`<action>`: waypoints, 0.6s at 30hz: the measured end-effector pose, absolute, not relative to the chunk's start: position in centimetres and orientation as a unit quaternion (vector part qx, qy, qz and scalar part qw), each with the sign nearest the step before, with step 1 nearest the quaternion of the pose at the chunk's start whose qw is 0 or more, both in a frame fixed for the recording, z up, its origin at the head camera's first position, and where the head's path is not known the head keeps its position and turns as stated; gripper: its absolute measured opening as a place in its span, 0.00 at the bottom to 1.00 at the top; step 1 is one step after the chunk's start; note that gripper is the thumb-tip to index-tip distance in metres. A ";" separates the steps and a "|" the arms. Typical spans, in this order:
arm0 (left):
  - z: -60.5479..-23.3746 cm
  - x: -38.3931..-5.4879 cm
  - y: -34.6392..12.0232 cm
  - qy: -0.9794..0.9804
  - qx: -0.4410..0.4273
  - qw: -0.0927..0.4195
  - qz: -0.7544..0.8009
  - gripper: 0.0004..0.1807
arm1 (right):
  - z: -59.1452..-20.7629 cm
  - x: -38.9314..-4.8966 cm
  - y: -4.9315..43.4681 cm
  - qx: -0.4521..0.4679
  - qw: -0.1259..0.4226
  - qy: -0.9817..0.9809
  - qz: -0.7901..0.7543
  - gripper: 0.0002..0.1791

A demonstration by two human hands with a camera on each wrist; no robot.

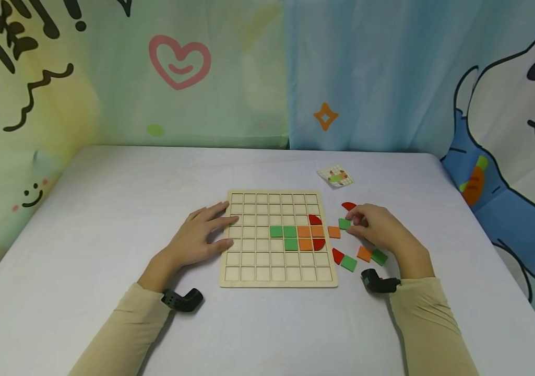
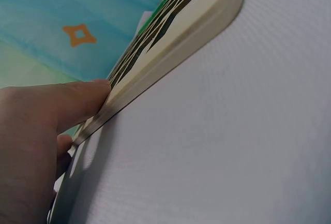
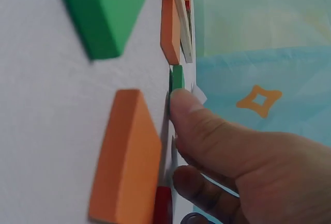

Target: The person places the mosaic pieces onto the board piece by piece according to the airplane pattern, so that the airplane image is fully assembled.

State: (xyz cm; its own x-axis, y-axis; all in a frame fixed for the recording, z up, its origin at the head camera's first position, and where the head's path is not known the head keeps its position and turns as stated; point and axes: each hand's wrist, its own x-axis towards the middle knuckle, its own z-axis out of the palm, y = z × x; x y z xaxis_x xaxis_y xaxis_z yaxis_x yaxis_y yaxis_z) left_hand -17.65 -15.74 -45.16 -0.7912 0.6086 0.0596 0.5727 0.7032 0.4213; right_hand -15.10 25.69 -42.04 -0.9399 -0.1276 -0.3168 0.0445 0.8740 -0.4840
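A pale wooden grid board [image 1: 248, 260] lies flat on the table, with green, orange and red tiles set in its right-hand cells. Along its left edge rests my left hand [image 1: 197, 232], fingers spread; in the left wrist view the thumb [image 2: 85, 97] touches the board's rim [image 2: 165, 61]. Beyond the board's right side, my right hand [image 1: 380, 225] pinches a green square tile [image 1: 344, 224] between thumb and fingers, low over the table. The right wrist view shows the thumb [image 3: 207, 131] against that green tile [image 3: 178, 77]; the fingers' far side is hidden.
Around the right hand lie loose tiles: a red rounded one [image 1: 348, 206], an orange square [image 1: 334, 232], a red piece [image 1: 337, 256], a green square [image 1: 349, 263], another orange [image 1: 364, 254] and another green [image 1: 379, 257]. Behind them sits a small pattern card [image 1: 336, 176].
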 end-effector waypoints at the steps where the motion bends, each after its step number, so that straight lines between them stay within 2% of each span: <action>1: -45.2 -17.6 -15.7 0.922 0.320 0.042 0.213 0.31 | -42.0 -15.1 25.7 -0.021 0.168 0.953 -0.250 0.16; 9: -45.2 -17.7 -15.7 0.923 0.318 0.044 0.211 0.31 | -40.7 -15.1 24.2 -0.006 0.126 0.963 -0.237 0.20; 18: -45.3 -17.7 -15.8 0.922 0.322 0.041 0.211 0.31 | -39.2 -14.9 20.4 -0.070 0.076 0.968 -0.229 0.18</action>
State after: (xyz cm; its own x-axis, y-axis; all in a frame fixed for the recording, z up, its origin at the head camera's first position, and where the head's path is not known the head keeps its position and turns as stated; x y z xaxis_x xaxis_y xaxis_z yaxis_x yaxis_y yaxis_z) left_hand -17.74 -15.77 -45.30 -0.7887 0.6117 0.0613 0.5775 0.7031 0.4150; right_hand -14.87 20.43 -39.18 -0.9786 -0.1709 -0.1144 -0.1017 0.8855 -0.4535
